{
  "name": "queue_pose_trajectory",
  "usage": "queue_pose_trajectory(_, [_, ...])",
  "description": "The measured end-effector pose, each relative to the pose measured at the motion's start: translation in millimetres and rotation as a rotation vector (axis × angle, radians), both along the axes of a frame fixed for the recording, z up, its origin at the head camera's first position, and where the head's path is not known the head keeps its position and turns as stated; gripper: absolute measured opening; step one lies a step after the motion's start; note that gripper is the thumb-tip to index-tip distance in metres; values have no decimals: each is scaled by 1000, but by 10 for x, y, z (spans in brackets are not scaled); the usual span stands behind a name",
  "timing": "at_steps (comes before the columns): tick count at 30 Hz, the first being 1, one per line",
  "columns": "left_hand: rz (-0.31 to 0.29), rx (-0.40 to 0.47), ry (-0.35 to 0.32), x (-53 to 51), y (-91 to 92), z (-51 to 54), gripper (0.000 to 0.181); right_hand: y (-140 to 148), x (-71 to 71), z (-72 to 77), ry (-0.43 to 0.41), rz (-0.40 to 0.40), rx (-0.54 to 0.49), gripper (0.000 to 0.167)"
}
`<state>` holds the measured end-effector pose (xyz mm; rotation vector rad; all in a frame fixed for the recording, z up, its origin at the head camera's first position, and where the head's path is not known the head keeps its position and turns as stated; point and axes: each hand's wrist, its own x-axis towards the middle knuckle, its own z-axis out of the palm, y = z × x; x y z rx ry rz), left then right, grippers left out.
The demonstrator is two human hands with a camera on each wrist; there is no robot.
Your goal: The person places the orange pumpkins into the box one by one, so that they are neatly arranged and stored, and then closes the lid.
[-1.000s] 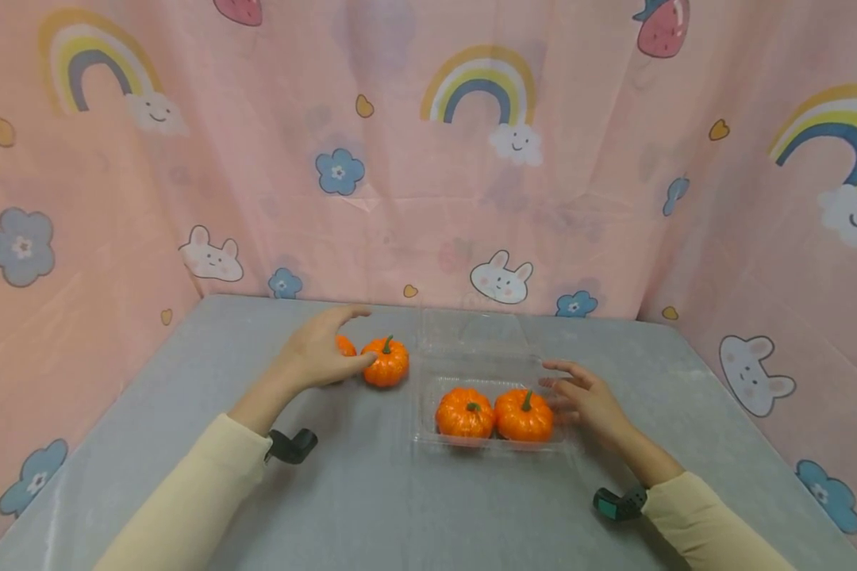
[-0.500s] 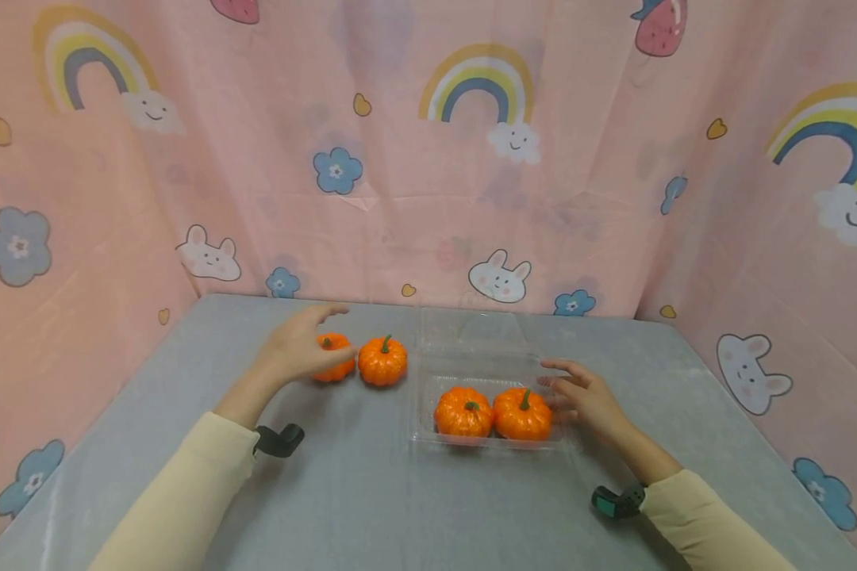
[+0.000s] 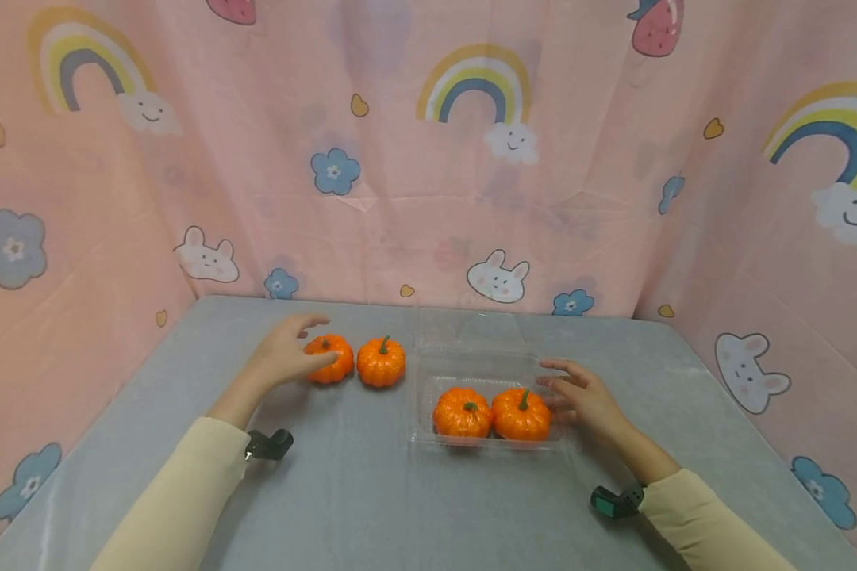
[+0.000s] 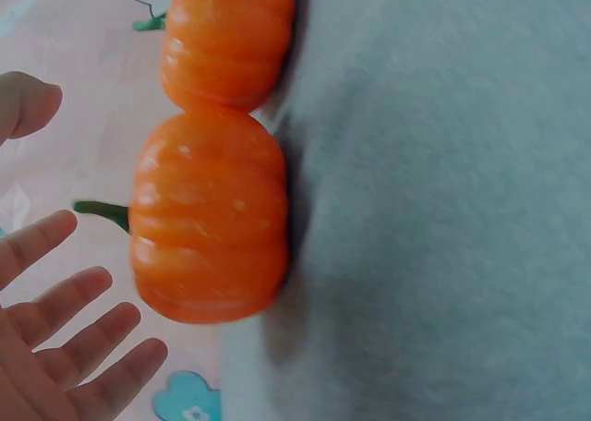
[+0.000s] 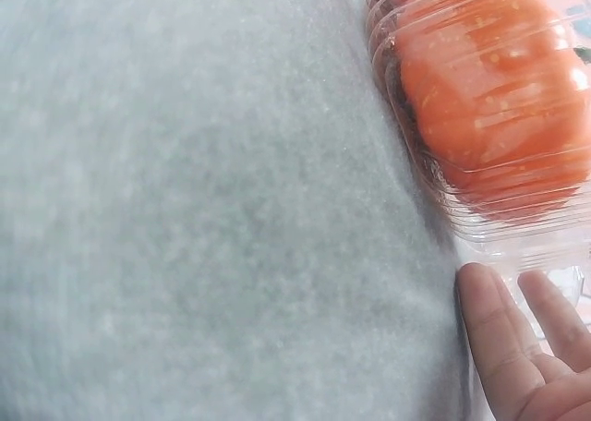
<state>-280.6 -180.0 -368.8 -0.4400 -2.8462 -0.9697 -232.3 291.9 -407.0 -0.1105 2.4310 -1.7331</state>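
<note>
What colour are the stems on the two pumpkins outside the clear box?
Green; the left wrist view shows the pumpkin stems best.

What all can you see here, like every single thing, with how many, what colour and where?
Table: 1, grey, under the other items
Backdrop: pieces uncountable, pink, behind and beside the table
Prints: many, mixed colours, on the backdrop
Box: 1, clear, on the table, open
Lid: 1, clear, folded back at the box's far side
Boxed pumpkins: 2, orange, side by side in the box
Loose pumpkins: 2, orange, on the table left of the box
Wrist cameras: 2, black, one per wrist
Sleeves: 2, cream, one per arm
Left hand: 1, bare, at the leftmost loose pumpkin
Right hand: 1, bare, at the box's right end
</note>
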Motion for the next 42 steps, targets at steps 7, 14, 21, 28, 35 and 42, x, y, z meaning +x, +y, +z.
queue_pose_trajectory(7, [11, 60, -50, -41, -78, -117, 61, 3, -1, -13, 7, 1, 3, 50])
queue_pose_trajectory(14, [29, 127, -100, -88, -144, -228, 61, -5, 5, -6, 1, -5, 5, 50])
queue_pose_trajectory(21, [49, 146, -138, -77, -157, -252, 59, -4, -4, -11, -5, -10, 6, 50])
queue_pose_trajectory(28, [63, 143, -180, -80, -156, -290, 57, -2, -1, -14, -2, -11, 8, 50])
queue_pose_trajectory(35, [47, 168, -187, -89, -155, -319, 54, -1, 4, -17, 5, -11, 3, 50])
queue_pose_trajectory(42, [57, 189, -202, -96, -136, -337, 53, -5, 9, -8, 2, -10, 5, 50])
